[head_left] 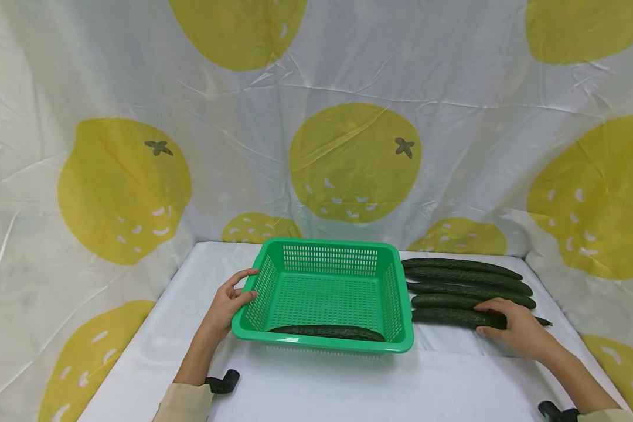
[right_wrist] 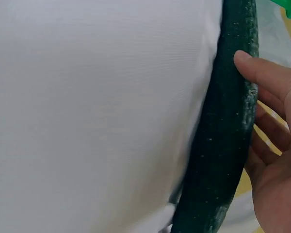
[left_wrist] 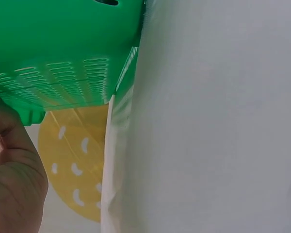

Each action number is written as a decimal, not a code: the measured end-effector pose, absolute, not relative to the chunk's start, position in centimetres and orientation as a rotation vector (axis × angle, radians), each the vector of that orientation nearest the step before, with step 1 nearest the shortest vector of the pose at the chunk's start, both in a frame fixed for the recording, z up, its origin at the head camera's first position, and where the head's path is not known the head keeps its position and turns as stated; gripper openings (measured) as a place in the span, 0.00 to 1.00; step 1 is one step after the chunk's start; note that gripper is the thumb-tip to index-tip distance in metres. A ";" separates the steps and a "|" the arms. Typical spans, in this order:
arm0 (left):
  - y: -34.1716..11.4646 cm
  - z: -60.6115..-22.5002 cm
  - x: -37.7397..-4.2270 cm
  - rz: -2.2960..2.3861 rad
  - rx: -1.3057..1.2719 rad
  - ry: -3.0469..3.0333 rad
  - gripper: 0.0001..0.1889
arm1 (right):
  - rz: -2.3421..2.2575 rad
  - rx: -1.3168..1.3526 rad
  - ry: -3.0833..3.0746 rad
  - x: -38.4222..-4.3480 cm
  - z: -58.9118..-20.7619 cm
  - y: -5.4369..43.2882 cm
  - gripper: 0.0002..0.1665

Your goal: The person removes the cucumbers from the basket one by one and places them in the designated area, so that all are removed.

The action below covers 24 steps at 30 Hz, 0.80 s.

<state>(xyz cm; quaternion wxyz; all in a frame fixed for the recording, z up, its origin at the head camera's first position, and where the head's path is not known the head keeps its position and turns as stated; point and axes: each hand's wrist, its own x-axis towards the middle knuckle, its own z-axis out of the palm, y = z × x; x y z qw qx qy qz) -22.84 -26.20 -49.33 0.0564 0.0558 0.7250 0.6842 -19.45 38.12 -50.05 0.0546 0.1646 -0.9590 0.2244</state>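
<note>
A green plastic basket (head_left: pixel 324 347) with slotted sides stands in the middle of the head view, one dark green cucumber (head_left: pixel 329 332) lying inside along its front wall. My left hand (head_left: pixel 227 305) grips the basket's left rim, thumb and fingers at its edge. To the right of the basket, several long cucumbers (head_left: pixel 466 272) lie side by side on the white cloth. My right hand (head_left: pixel 519 328) holds the nearest cucumber (head_left: pixel 448 317) of that row near its right part. In the right wrist view, the thumb lies against this cucumber (right_wrist: pixel 218 126), with the other fingers partly hidden behind it.
A white cloth (head_left: pixel 316 387) covers the table. Behind and at both sides hang curtains (head_left: pixel 242 152) printed with big yellow lemons. The row of cucumbers reaches close to the basket's right wall. Black wrist straps (head_left: pixel 224 382) show at both wrists.
</note>
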 end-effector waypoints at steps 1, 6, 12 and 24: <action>-26.2 -49.3 -22.8 2.074 0.166 2.197 0.31 | 0.672 0.498 -2.894 -19.5 -50.0 38.1 0.28; -26.2 -49.1 -22.8 2.057 0.169 2.196 0.31 | 0.673 0.483 -2.827 -19.9 -49.0 37.6 0.25; -26.3 -48.9 -22.6 2.043 0.176 2.205 0.31 | 0.731 0.504 -2.782 -20.5 -46.8 35.8 0.23; -26.3 -48.8 -22.5 2.051 0.180 2.173 0.33 | 0.835 0.622 -2.741 -22.0 -43.7 30.1 0.22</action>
